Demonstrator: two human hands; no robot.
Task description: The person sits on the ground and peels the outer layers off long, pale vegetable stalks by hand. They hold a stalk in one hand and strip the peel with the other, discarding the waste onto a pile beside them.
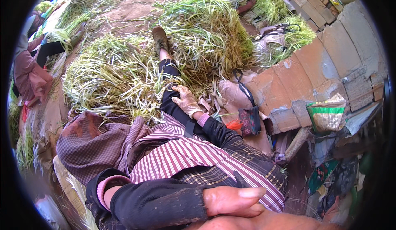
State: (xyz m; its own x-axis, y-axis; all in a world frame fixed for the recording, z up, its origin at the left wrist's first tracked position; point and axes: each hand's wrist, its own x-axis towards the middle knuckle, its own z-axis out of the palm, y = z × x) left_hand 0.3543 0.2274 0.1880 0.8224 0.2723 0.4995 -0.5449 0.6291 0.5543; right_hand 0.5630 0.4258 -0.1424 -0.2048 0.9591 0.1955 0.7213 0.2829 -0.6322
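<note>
My left hand [235, 200] is raised close to the camera, in a black fingerless sleeve with a pink cuff behind it. Its thumb and a fingertip show, beside blurred skin at the bottom edge; whether it grips anything is hidden. In a thin pale glove, my right hand [186, 101] rests on my outstretched leg [171, 91] in black trousers, fingers spread and holding nothing. That leg ends in a brown shoe [160, 38] amid cut green and yellow grass stalks [111, 69]. A striped cloth [179, 155] covers my lap, next to a checked cloth [92, 143].
A taller grass heap [213, 35] stands beyond my foot. To the right are a patterned pouch [249, 121], a low brick ledge [287, 84] and an open bag [326, 114]. Another person [31, 72] sits at the far left by more grass [80, 7].
</note>
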